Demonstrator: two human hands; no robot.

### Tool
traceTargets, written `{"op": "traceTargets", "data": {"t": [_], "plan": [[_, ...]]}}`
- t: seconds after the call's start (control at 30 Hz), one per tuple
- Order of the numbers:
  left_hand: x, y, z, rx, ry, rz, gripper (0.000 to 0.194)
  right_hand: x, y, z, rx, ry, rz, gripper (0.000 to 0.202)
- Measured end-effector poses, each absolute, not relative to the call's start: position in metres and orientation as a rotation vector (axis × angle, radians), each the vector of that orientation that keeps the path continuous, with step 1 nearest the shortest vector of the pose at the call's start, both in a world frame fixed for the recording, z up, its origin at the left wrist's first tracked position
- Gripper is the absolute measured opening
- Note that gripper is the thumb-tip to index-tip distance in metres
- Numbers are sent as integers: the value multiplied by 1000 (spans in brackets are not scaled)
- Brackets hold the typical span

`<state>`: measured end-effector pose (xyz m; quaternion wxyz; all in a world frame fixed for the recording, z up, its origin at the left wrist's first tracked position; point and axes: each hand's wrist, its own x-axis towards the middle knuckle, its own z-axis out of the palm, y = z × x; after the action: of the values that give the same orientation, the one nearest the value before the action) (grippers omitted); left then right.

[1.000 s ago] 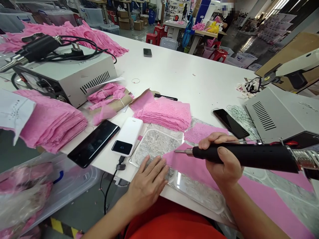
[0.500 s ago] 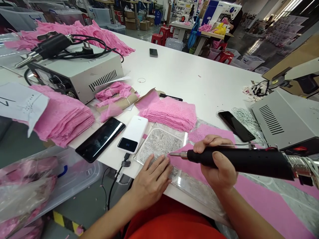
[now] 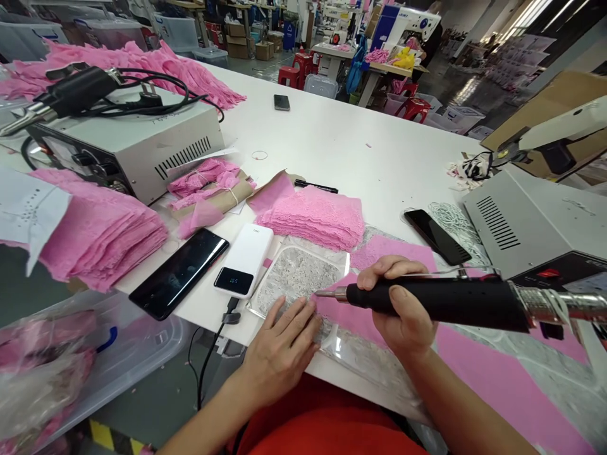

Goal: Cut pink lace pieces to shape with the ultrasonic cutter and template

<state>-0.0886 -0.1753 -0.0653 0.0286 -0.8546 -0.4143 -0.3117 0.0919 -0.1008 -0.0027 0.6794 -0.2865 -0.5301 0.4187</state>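
Note:
My right hand (image 3: 403, 306) is wrapped round a black ultrasonic welding handpiece (image 3: 441, 297), held nearly level. Its thin metal tip points left, close to the fingertips of my left hand (image 3: 284, 347). That hand lies flat with the fingers stretched out, at the lower edge of a clear, scuffed plastic board (image 3: 296, 272). Pink fabric (image 3: 351, 309) is spread under the tip and runs right beneath the handpiece. I cannot tell whether the tip touches the fabric. Just behind the board rests a stack of pink lace pieces (image 3: 313, 215).
Left of the board lie a white power bank (image 3: 246, 256) with a cable and a black phone (image 3: 177, 272). Grey control boxes stand at left (image 3: 142, 126) and right (image 3: 545, 221), the left one bearing another handpiece (image 3: 76, 91). A second phone (image 3: 436, 235) lies at right.
The whole view has shifted slightly, with table items appearing farther left. Both hands and the handpiece keep nearly the same places over the board and fabric.

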Motion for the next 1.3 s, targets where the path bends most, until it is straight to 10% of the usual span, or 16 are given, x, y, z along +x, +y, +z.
{"op": "traceTargets", "data": {"t": [1.3], "plan": [[-84,-164,-70,-2696,-1357,-1067,41,168,-83,-6,-804,-979,623,5]]}}
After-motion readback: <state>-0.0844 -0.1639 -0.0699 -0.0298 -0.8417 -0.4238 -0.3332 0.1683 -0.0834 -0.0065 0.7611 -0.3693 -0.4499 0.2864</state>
